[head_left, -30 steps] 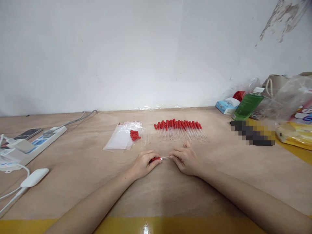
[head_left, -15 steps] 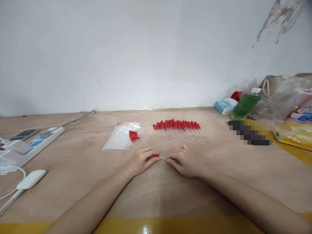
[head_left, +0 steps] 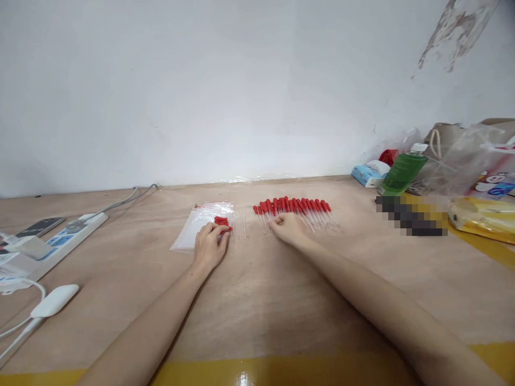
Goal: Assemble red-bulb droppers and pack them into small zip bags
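Note:
My left hand [head_left: 211, 245] is at the small pile of red rubber bulbs [head_left: 221, 220], its fingers curled and pinching a bulb at the pile's near right side. My right hand [head_left: 290, 228] reaches into the left part of a row of red-capped glass droppers [head_left: 309, 205]. Its thumb and fingertips are pinched together on a dropper, which the hand mostly hides. Several bare glass tubes [head_left: 241, 226] lie side by side between the two hands.
A clear plastic bag [head_left: 189, 228] lies left of the bulbs. Further left are a power strip [head_left: 66, 241], a phone [head_left: 40, 226] and a white charger [head_left: 55, 301]. A green bottle [head_left: 403, 172], a tissue pack [head_left: 368, 175] and plastic bags [head_left: 454, 161] stand at the right.
My hands have parted from the dropper they held together in front. The left moved left and forward to the bulbs; the right moved forward to the dropper row.

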A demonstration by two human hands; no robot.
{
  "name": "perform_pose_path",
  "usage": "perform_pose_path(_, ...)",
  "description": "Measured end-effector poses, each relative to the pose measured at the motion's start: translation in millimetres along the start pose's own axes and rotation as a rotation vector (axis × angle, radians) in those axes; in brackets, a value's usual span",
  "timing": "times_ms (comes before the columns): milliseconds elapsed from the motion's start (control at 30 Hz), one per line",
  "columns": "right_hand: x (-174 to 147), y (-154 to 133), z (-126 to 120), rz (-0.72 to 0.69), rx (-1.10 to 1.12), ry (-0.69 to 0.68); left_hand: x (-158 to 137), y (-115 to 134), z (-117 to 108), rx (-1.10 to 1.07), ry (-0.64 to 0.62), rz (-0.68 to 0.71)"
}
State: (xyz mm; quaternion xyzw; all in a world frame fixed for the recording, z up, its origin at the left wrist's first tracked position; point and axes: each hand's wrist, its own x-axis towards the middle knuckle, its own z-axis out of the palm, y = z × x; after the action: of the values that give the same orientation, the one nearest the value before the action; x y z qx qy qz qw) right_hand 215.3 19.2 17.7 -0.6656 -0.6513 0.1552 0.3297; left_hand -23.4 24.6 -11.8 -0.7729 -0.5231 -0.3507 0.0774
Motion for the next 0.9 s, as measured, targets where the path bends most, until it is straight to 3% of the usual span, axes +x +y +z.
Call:
perform_pose_path(267, 28.7, -12.3, 26.8, 0.081, -0.274, 0.056, -1.3, -1.5, 1.1, 0.028, -0.036, -0.016)
perform_pose_path(400, 21.0, -17.2, 30.4, -0.004, -0.281, 0.074, -0.5, 0.6, 1.3, 0.024, 0.013, -0.048)
perform_pose_path(567, 9.4, -39.1, 48.5, -0.148, -0.295, -0.022, 0.4, 3.0, 1.4, -0.033, 0.029, -0.044)
perform_pose_path(767, 17.3, -60.7, 65.0, 0.007, -0.342, -0.138, 4.4, -0.7, -0.2, -0.015, -0.033, 0.006)
perform_pose_path(900, 25.2, -65.5, 68.5, 0.074, -0.311, -0.179, 7.3, -6.8, 2.9, 0.024, -0.009, 0.02)
